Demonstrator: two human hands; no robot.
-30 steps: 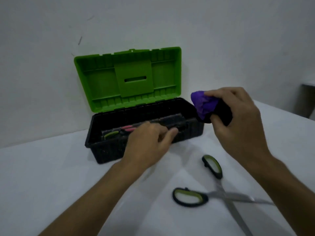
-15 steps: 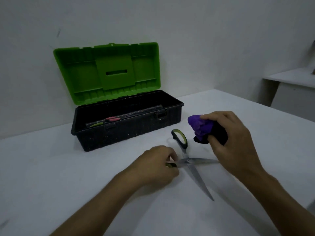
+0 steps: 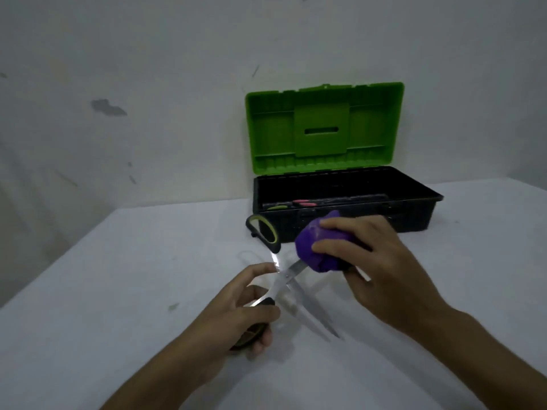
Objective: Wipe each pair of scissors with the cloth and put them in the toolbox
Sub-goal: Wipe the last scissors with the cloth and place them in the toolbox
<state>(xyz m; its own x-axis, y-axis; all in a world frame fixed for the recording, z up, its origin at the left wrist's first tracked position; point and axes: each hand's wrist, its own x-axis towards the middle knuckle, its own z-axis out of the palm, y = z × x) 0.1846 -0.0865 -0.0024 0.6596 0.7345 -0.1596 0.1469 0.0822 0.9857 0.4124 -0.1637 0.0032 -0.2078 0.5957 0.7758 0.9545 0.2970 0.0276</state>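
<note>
The left hand [image 3: 236, 309] grips one black and green handle of the scissors [image 3: 284, 279], its fingers curled round it low in the middle of the picture; the scissors are spread open above the white table [image 3: 118, 291], the other handle loop near the front wall of the toolbox [image 3: 414, 214]; the right hand [image 3: 381, 270] holds the bunched purple cloth [image 3: 313, 250], fingers and thumb closed round it, and the cloth is wrapped over one blade; the other blade points down toward the table. The toolbox stands open by the wall [image 3: 148, 84], its green lid [image 3: 324, 128] upright; inside lie other tools with pink and green handles.
</note>
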